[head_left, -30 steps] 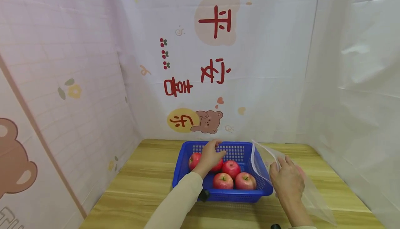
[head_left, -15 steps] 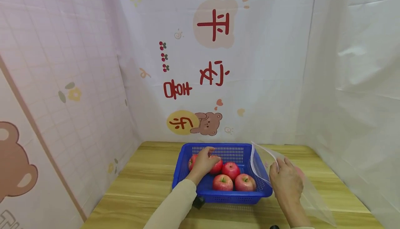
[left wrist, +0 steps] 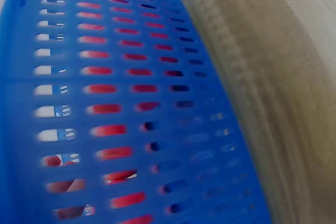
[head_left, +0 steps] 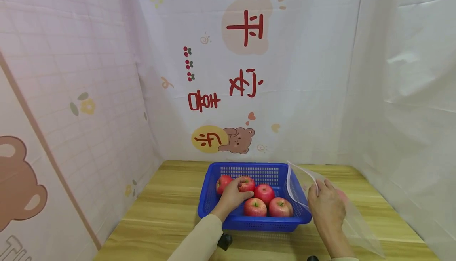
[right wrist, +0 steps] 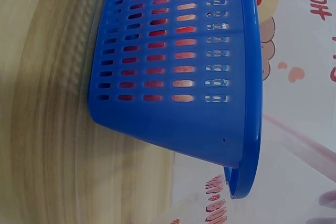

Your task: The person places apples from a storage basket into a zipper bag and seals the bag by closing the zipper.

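In the head view, a blue plastic basket (head_left: 263, 223) holds several red apples. My left hand (head_left: 230, 198) reaches into it, its thumb and fingers curled around the apple (head_left: 246, 183) at the back middle. Another apple (head_left: 223, 183) lies left of that hand; an apple (head_left: 264, 193) and two front ones, the left apple (head_left: 255, 207) and the right apple (head_left: 280, 207), lie to its right. At the basket's right side, my right hand (head_left: 327, 207) grips the rim of a clear plastic bag (head_left: 360, 225), whose mouth gapes toward the basket. Something reddish shows through the bag behind the hand.
The basket stands on a wood-grain table (head_left: 153, 209). Printed white cloth (head_left: 306, 94) hangs behind it and on both sides. Slotted basket walls fill much of both wrist views, the left wall (left wrist: 115, 124) and the right wall (right wrist: 168, 124), with red showing through the slots.
My left hand has come down from above the apples, and its fingers now surround the back middle apple. The right hand and the bag stay nearly still.
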Demonstrator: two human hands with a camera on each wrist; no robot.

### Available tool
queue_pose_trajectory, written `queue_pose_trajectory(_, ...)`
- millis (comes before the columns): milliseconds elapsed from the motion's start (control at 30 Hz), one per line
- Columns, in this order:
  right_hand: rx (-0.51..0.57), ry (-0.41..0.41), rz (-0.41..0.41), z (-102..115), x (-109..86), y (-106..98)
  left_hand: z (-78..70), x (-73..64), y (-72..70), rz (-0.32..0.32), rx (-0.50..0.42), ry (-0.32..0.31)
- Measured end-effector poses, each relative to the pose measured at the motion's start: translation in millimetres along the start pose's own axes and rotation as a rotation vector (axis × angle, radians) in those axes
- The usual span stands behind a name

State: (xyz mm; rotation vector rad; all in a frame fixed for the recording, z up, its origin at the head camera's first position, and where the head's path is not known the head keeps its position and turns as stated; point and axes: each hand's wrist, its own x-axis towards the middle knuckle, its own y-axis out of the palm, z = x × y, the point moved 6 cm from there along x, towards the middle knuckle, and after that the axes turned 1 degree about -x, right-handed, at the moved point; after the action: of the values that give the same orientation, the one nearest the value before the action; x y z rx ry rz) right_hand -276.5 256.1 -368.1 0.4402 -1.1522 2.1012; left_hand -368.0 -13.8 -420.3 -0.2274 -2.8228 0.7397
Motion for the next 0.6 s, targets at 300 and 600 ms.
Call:
queue_pose_trajectory(300, -0.006, 0.002, -0.012, -2, 1.3, 1, 6.4, -3.0, 3.2, 0.015, -0.001, 0.020)
queue_pose_trajectory(600, 0.007, 0.015, -0.033, -5, 1.1, 0, 13.4, 0.6, 9.3, 0.060, 0.004, -0.035)
